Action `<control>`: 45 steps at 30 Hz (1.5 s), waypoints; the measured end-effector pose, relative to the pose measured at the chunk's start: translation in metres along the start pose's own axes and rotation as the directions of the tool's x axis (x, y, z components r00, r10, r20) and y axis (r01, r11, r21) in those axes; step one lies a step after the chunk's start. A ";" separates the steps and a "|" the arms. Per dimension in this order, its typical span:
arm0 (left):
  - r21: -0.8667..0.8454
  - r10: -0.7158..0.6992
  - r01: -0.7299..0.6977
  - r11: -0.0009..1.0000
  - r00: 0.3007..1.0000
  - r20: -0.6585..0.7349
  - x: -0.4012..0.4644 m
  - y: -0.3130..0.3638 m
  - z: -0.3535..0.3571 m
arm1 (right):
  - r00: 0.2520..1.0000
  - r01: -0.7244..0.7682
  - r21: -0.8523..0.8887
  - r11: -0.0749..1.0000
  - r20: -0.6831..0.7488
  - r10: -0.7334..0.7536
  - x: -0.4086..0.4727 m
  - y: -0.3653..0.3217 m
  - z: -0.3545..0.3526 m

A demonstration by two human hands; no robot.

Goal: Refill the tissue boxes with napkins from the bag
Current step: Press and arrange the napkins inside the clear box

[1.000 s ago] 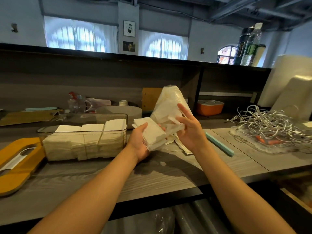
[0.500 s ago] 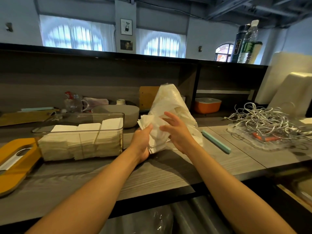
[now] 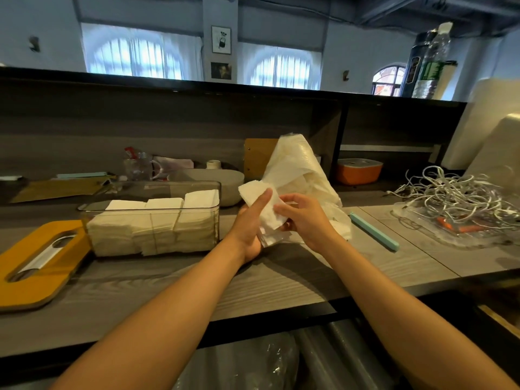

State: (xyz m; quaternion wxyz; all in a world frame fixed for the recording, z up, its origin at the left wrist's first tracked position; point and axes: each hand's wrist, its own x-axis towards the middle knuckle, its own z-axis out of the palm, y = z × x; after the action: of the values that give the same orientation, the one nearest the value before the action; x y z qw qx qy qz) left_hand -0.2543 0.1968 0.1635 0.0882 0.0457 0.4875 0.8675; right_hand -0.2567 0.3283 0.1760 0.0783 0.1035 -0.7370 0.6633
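A stack of white napkins (image 3: 263, 205) is held between both hands above the counter. My left hand (image 3: 249, 229) grips the stack from below, thumb laid across its face. My right hand (image 3: 305, 220) pinches the stack's right edge. Just behind them stands the crinkled clear plastic bag (image 3: 295, 170), holding more napkins. To the left sits a clear tissue box (image 3: 152, 218) with three rows of napkins inside. Its orange lid (image 3: 33, 266) with a slot lies at the far left.
A teal clip bar (image 3: 374, 230) lies right of the bag. A clear tray with tangled white cables (image 3: 455, 201) fills the right end. A grey bowl (image 3: 222, 181), a glass mug and an orange container (image 3: 358, 171) stand along the back shelf. The counter edge runs below my arms.
The napkin stack has come out of the bag and left toward the box. My right hand dropped from the bag onto the stack's edge; the bag now stands behind on its own.
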 end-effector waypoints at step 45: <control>-0.083 0.051 -0.073 0.994 0.969 -0.240 0.002 0.011 -0.008 | 0.903 0.388 -0.839 0.381 0.264 -0.340 0.004 0.018 -0.042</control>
State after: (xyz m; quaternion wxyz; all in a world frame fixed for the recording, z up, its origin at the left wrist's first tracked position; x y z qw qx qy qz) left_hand -0.2584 0.1852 0.1689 0.0042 -0.0476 0.4526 0.8904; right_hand -0.2663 0.3713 0.1638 0.2457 0.2232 -0.9306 0.1545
